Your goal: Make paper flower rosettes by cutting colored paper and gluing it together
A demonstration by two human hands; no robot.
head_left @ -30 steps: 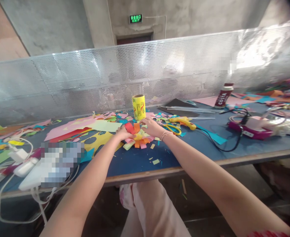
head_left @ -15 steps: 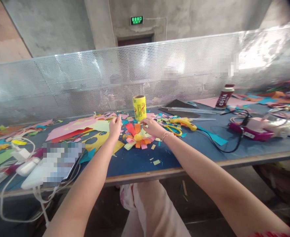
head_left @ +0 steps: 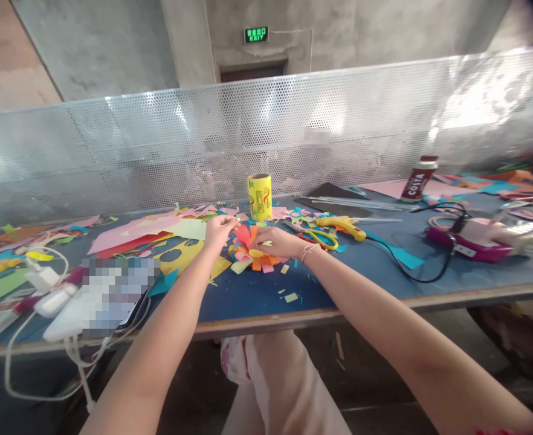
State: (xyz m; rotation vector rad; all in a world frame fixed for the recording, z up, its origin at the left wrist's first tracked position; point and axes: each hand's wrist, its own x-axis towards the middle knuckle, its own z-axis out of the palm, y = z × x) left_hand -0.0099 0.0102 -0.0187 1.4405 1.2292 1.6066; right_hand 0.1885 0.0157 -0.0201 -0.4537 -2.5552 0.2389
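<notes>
A paper flower (head_left: 263, 261) with orange, pink, red and pale green strips for petals lies on the blue tabletop in front of me. My left hand (head_left: 220, 232) is at its upper left, thumb and fingers pinched beside a red petal (head_left: 243, 234). Whatever is between those fingertips is too small to make out. From the right, my right hand (head_left: 279, 243) reaches over the flower, its closed fingertips on the petals near the middle and hiding the centre. Just behind stands a yellow cardboard tube (head_left: 260, 198).
Right of the flower lie yellow-handled scissors (head_left: 323, 239) and a yellow glue gun (head_left: 344, 228) with a black cord. A brown bottle (head_left: 418, 180) and purple power strip (head_left: 470, 246) are farther right. Coloured paper (head_left: 133, 234), a phone (head_left: 135, 296) and white cables sit left. A perforated metal screen (head_left: 158, 145) runs behind.
My right hand has moved left and down over the flower, covering its yellow centre. My left hand has come closer to the red petal. The whole view has shifted slightly.
</notes>
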